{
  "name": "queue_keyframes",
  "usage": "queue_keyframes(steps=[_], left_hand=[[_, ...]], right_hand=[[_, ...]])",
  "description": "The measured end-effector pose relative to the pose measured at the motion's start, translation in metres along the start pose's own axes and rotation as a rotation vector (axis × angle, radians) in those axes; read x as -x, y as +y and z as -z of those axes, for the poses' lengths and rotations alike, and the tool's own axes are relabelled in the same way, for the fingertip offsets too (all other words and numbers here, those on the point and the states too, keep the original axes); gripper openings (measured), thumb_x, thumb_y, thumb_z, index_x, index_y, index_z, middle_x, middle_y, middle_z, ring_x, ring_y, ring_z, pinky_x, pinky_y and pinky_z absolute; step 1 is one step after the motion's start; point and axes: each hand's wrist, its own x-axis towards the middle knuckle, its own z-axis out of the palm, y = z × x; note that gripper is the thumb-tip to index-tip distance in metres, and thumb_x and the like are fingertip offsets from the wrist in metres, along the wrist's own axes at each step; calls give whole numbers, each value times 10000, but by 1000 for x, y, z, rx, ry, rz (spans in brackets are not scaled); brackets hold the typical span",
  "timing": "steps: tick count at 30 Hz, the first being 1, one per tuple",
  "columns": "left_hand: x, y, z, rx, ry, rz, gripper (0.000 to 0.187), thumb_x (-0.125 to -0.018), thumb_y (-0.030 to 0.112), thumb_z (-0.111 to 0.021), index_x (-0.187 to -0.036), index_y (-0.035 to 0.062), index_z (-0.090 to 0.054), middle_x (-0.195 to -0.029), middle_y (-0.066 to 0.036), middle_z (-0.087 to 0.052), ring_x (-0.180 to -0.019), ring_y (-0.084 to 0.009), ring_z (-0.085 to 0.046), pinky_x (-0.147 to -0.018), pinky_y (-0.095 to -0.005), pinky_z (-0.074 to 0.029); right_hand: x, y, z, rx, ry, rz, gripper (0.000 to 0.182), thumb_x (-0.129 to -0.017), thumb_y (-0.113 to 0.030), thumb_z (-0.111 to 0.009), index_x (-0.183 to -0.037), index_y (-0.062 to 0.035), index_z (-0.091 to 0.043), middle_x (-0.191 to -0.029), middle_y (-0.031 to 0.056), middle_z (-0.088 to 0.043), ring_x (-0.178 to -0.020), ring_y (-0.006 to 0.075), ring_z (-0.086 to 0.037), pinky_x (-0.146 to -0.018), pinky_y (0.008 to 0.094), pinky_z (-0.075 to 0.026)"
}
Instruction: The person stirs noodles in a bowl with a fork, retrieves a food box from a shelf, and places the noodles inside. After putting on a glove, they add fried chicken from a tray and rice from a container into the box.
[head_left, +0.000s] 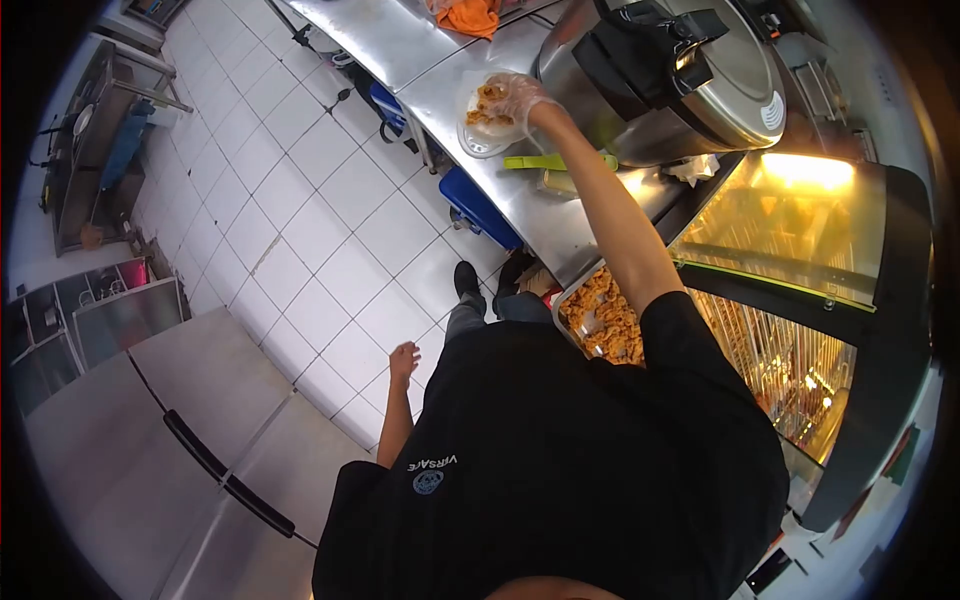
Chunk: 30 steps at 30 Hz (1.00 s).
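Observation:
My right hand [515, 98], in a clear plastic glove, is at the steel counter [560, 215] with its fingers around brown fried food pieces [487, 98]. A clear round container [482, 143] lies at its fingers, partly hidden by the hand and food. A yellow-green handled utensil [535, 162] rests just below the container. My left hand [403, 361] hangs bare over the floor, fingers loosely bent and a little apart, holding nothing.
A large steel pot [650, 125] with black fittings stands right of my right hand. A tray of fried pieces [605, 320] is beside my right arm, next to a lit glass warmer [790, 230]. Blue bins [480, 208] sit under the counter; an orange cloth [468, 17] lies on it.

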Motion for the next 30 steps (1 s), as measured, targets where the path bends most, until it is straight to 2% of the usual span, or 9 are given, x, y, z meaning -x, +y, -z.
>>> queue_keyframes(steps=[6, 14, 16, 18, 20, 22, 26, 28, 30], left_hand=[[3, -16, 7, -119, -106, 128, 322, -906, 285, -503, -1130, 66, -575, -985, -70, -659, -751, -153, -610, -645, -304, -471], [-12, 71, -9, -14, -44, -134, 357, -906, 277, -515, -1180, 52, -556, -1019, -79, -655, -864, -172, -625, -705, -290, -475], [-9, 87, -11, -5, -48, -176, 363, -905, 276, -517, -1186, 48, -553, -1021, -80, -655, -874, -176, -626, -716, -293, -476], [-8, 94, -12, 11, -42, -215, 361, -906, 269, -513, -1184, 42, -553, -1027, -81, -654, -874, -177, -627, -727, -295, -478], [-8, 92, -11, 3, -36, -220, 365, -909, 276, -514, -1185, 40, -553, -1027, -81, -654, -874, -179, -629, -726, -297, -479], [-17, 75, -8, -34, -81, -147, 404, -915, 337, -519, -1231, 85, -519, -1106, -78, -628, -936, -179, -613, -810, -336, -465], [-20, 39, -7, -59, -104, -42, 381, -912, 323, -518, -1210, 85, -526, -1098, -72, -631, -910, -178, -612, -799, -338, -468], [-16, 27, -8, -73, -107, -17, 360, -917, 313, -502, -1198, 90, -529, -1089, -72, -633, -901, -178, -611, -787, -331, -467], [-11, 19, -12, -57, -53, 14, 297, -906, 255, -514, -1131, 71, -576, -980, -71, -664, -793, -159, -621, -663, -307, -479]], right_hand=[[7, 9, 13, 23, 65, -82, 495, -721, -186, -776, -1169, -125, -576, -1106, 136, -623, -897, 243, -636, -792, 337, -522], [1, 26, 5, 17, 199, 69, 433, -712, -154, -773, -1093, -97, -576, -1010, 114, -619, -876, 221, -603, -782, 322, -509], [11, 12, 11, -78, 129, -90, 361, -713, -125, -760, -1005, -70, -555, -915, 95, -595, -811, 208, -584, -749, 325, -498], [11, 10, 12, -79, 147, -90, 332, -720, -111, -748, -972, -61, -536, -882, 87, -580, -792, 198, -573, -737, 323, -492], [7, 14, 9, -78, 165, -90, 307, -727, -97, -735, -940, -52, -518, -850, 79, -565, -774, 189, -563, -724, 321, -486], [-5, 29, 4, -105, 243, -16, 282, -743, -87, -715, -938, -49, -514, -856, 77, -584, -787, 172, -572, -722, 306, -485], [-11, 39, 5, -144, 274, 20, 272, -753, -78, -700, -955, -45, -520, -871, 77, -605, -790, 162, -580, -714, 300, -481], [-4, 30, 10, -251, 258, 77, 235, -770, -97, -684, -946, -40, -540, -902, 79, -623, -792, 153, -588, -719, 293, -482], [2, 22, 12, -205, 290, 33, 223, -775, -106, -676, -941, -33, -547, -909, 77, -626, -797, 155, -591, -727, 293, -488]])
